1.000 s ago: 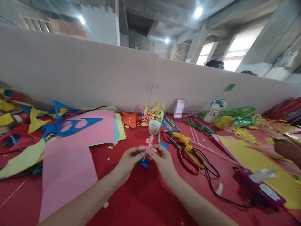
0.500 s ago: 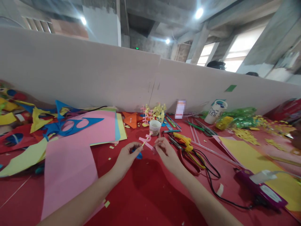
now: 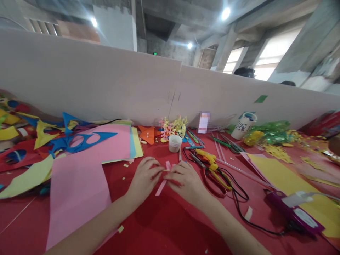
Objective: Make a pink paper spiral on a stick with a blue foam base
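Note:
My left hand (image 3: 146, 177) pinches one end of a thin yellow stick (image 3: 166, 170). My right hand (image 3: 185, 179) is closed close beside it, fingers pressed on a pink foam or paper strip (image 3: 160, 188) that is wrapped at the stick. The strip's free end hangs down toward me between both hands, and another pink piece stands up behind the fingers. Right-hand fingertips partly cover the stick. Just beyond the hands stands a small white cup (image 3: 175, 143), with yellow and pink branch-like pieces (image 3: 178, 124) behind it.
Pink sheets (image 3: 79, 191) and blue cut scraps (image 3: 92, 140) lie on the left. To the right are a yellow glue gun (image 3: 208, 159), red-handled pliers (image 3: 216, 186), a black cable and a purple power strip (image 3: 294, 214). A white bottle (image 3: 242, 125) stands near the white partition (image 3: 106, 81).
Both hands have come closer together and slightly nearer to me. The stick has turned from slanting upward to lying nearly level, and the right fingers now cover part of it.

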A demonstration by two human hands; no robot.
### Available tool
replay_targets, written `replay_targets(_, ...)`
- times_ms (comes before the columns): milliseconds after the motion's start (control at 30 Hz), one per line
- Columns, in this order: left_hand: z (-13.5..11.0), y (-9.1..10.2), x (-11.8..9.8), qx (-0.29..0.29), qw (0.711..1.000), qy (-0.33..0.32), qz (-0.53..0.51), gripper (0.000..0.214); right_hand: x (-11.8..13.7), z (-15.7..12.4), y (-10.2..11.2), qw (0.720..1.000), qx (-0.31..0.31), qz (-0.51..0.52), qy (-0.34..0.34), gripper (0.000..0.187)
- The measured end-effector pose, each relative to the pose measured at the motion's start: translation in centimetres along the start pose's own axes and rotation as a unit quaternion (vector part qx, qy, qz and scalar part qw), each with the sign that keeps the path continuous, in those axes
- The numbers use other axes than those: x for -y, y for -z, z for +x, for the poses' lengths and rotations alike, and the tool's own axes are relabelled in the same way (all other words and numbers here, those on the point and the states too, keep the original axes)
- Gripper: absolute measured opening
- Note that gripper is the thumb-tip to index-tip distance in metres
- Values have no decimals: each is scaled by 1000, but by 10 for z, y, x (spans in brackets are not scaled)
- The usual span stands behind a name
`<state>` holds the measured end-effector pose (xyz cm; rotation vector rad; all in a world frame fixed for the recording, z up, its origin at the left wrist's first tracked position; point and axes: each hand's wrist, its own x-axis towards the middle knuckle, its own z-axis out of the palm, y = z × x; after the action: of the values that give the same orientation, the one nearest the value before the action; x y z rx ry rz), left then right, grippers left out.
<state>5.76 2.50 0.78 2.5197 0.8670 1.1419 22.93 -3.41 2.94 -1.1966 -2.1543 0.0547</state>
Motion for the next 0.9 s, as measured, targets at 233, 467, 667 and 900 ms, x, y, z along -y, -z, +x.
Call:
replay_targets(233, -1, 4, -9, 46, 991, -116, 44, 20, -1, 3, 8, 985, -52, 95, -133, 6)
replay_targets(467, -4, 4, -15, 83, 986, -140, -41, 19, -17, 2, 15, 877, 25, 383, -290, 16)
replay_targets(667, -2, 4, -24, 70, 988, -81, -114, 13, -27, -1, -2, 749, 3, 543, -379, 50)
replay_targets(900, -1, -4, -22, 25, 974, 48, -221, 6, -25, -7, -10, 770, -2, 538, -342, 22)
